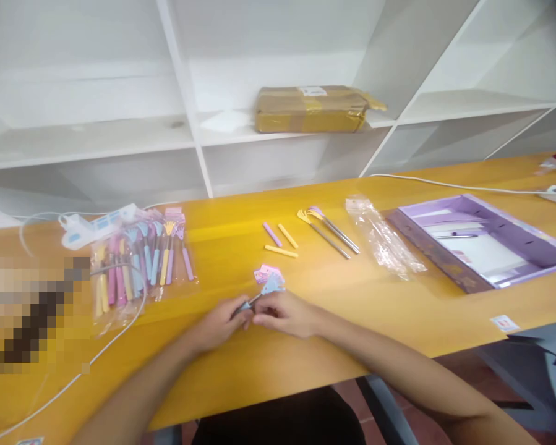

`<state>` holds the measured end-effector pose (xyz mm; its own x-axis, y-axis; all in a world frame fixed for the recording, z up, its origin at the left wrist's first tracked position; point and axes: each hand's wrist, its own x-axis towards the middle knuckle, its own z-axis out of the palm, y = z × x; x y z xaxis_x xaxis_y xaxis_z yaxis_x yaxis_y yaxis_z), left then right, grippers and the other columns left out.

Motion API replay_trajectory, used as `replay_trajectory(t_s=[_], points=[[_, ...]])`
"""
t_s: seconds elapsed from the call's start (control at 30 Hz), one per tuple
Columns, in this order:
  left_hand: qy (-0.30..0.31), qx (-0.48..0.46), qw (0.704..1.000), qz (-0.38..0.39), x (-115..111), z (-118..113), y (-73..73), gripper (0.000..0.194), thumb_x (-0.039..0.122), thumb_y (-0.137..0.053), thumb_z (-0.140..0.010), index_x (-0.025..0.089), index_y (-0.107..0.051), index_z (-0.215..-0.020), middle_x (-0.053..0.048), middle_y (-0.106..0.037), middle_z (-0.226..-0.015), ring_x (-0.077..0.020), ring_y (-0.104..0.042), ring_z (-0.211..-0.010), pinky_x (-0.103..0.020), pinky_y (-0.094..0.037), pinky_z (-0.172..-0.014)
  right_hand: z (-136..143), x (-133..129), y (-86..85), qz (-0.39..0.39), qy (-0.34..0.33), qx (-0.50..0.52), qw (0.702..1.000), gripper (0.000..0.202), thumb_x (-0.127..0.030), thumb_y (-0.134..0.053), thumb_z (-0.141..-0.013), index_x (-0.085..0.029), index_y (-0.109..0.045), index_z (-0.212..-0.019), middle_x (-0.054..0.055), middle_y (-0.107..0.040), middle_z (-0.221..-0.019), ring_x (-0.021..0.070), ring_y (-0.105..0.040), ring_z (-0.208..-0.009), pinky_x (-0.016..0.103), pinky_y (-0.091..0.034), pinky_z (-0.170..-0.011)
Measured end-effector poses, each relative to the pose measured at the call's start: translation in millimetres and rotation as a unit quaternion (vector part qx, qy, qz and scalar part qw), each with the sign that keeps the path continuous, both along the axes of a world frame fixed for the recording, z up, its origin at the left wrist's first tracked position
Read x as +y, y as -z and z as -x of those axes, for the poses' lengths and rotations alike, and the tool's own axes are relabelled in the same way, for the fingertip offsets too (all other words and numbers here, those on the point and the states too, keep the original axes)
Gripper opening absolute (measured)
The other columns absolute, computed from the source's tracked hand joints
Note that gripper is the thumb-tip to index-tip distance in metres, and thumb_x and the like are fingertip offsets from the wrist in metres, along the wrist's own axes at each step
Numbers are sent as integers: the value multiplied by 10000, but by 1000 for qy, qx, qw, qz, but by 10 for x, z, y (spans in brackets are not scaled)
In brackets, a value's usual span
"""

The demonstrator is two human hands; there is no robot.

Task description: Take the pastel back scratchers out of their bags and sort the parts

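My left hand [226, 322] is closed round the lower end of a small light-blue hand-shaped stick [272, 284] with a metal rod. The fingers of my right hand [280, 311] are curled at the rod, just under its blue head. Pink cards [267, 273] lie right behind the head. Farther back are a purple tube [273, 234], two yellow tubes [287, 235], and several metal rods [336, 233] with yellow and purple hand-shaped heads.
Bagged coloured sticks [120, 272] lie at the left by a power strip [102, 226] and white cable. To the right are clear plastic bags [382, 238] and an open purple box [528, 253]. A taped carton [312, 111] sits on the shelf behind.
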<state>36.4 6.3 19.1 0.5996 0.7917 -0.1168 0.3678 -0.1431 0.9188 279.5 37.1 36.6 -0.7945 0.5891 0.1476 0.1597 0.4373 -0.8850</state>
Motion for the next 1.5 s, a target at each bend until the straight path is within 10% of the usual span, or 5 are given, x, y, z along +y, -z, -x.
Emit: replay_trajectory(t_s=[0.2,0.63,1.5], points=[[-2,164,961,-223,-45,-36,97,356,456,-436,-1120,212,-627,-944,-78,-666,-890,-247,-627,-818,-342,-466,-780,211,-89,344,90,91,61,990,575,-588,-469,-1061,-203,-396,-640,-35,-291,-617,108,-287,-576,283,-230,-542],[24,231,869,-437,3,-30,90,447,398,-284,-1172,201,-557,-878,-14,-613,-730,-182,-550,-613,-313,-362,-591,103,-89,324,167,51,44,984,615,-658,-458,-1052,-157,-723,-813,-5,-511,-653,125,-403,-639,265,-351,-599],[99,311,864,-382,300,256,9,538,530,-257,-1156,206,-559,-850,-21,-655,-705,-188,-585,-605,-325,-258,-582,152,-186,184,270,141,106,947,602,-622,-518,-1029,-212,-386,-609,-57,-303,-550,84,-249,-518,277,-191,-518]])
